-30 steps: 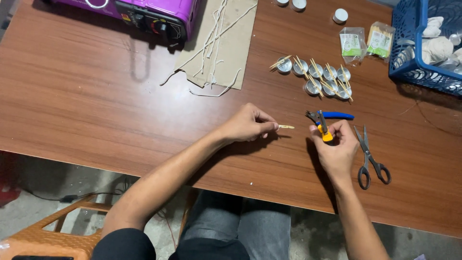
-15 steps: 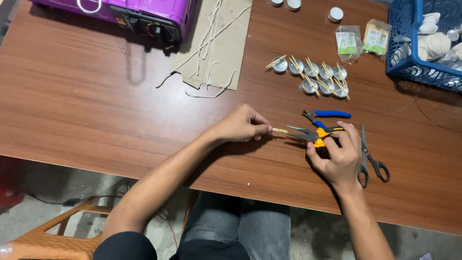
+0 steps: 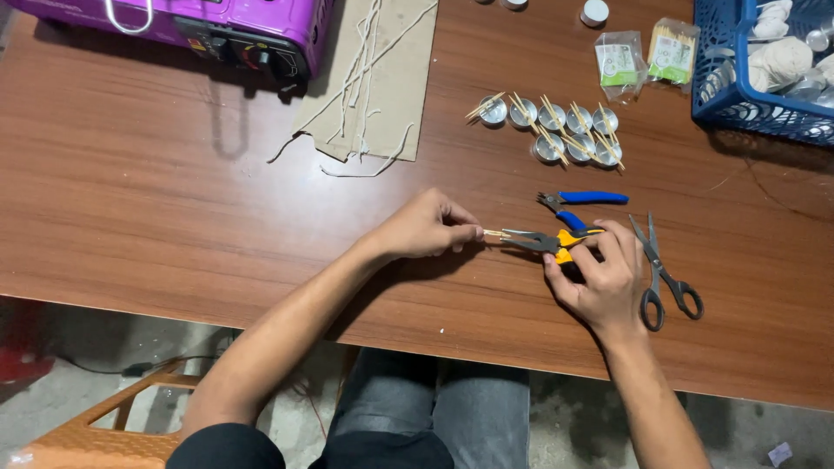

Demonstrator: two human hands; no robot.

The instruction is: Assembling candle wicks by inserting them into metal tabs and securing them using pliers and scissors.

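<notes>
The left hand (image 3: pixel 426 227) pinches a thin stick (image 3: pixel 495 234) in closed fingers. The right hand (image 3: pixel 604 280) grips yellow pliers (image 3: pixel 543 242), whose nose meets the stick above the desk (image 3: pixel 174 200). Scissors (image 3: pixel 662 274) lie just beside it.

Both bare forearms reach forward from the lower edge of the view, the hands close together and nearly meeting at mid-frame. The left arm runs up diagonally from the lower left, elbow bent, wrist straight. The left hand (image 3: pixel 423 227) is curled into a loose fist, knuckles up, with thumb and forefinger pinched together at its right tip. The right arm rises from the lower right, more steeply. The right hand (image 3: pixel 605 282) lies back-up, its fingers (image 3: pixel 608 247) folded inward and clenched in a grip, thumb tucked on the left side. The fingertips of the two hands point toward each other, a small gap between them.
</notes>
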